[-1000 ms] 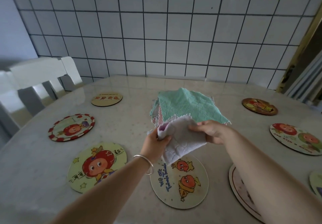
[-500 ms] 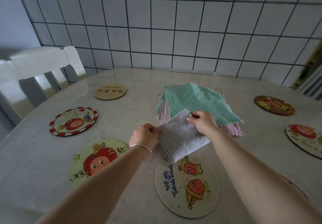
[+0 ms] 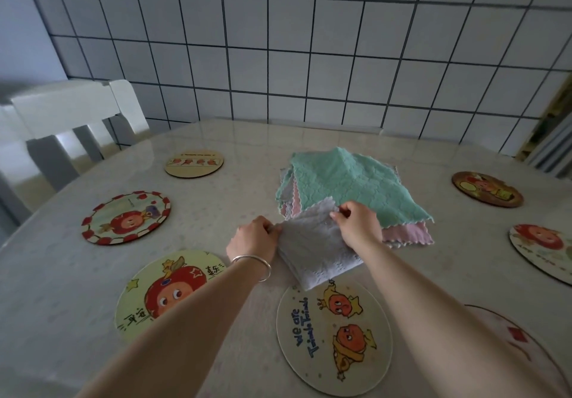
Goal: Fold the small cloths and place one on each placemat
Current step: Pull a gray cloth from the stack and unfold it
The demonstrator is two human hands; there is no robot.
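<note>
A small pale lilac cloth (image 3: 318, 250), folded over, lies on the table just beyond a round placemat with orange cartoon figures (image 3: 334, 339). My left hand (image 3: 254, 238) pinches the cloth's left corner. Its far corner is pinched by my right hand (image 3: 356, 222). Behind them sits a pile of small cloths with a green one (image 3: 349, 185) on top and a pink one (image 3: 408, 233) showing beneath. Several round cartoon placemats ring the table, among them a yellow one (image 3: 167, 289) and a red-edged one (image 3: 125, 218).
A white chair (image 3: 66, 126) stands at the table's left side. A tiled wall (image 3: 309, 57) rises behind the table's far edge. More placemats lie at the far left (image 3: 194, 163), far right (image 3: 487, 188), right edge (image 3: 544, 249) and near right (image 3: 526, 354).
Both hands have lowered the lilac cloth from the air onto the table and drawn its corners apart. The camera has tilted and moved closer.
</note>
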